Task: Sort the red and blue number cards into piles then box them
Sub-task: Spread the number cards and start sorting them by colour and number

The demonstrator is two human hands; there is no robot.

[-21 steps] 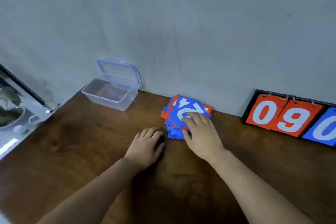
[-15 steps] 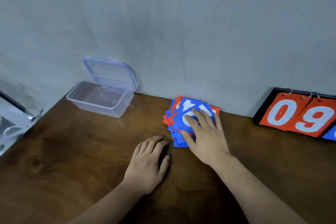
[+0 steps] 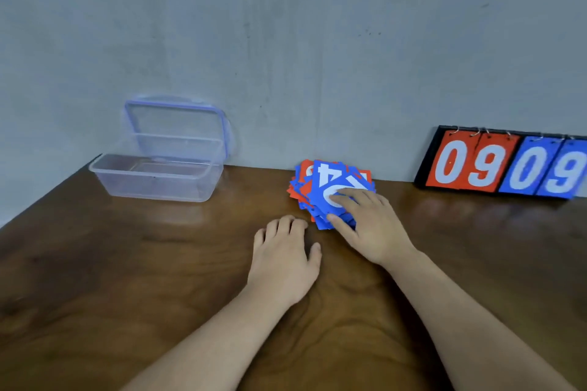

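Wooden table (image 3: 127, 263): red-blue card heap (image 3: 320, 182) not yet sorted, pressed by right hand (image 3: 371, 225), fingers flat; left hand (image 3: 282, 257) rested slack; box (image 3: 152, 182) unfilled.

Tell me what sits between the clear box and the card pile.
Between the clear box and the card pile, only bare table, in the head view; the left hand rests nearer the camera.

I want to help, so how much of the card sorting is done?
Nothing looks done yet: the red and blue cards sit in one mixed heap by the wall. In hand: the right hand rests on that heap, and the left hand lies flat on the table. Still left: making two colour piles, then putting them in the clear box, which stands open and looks empty.
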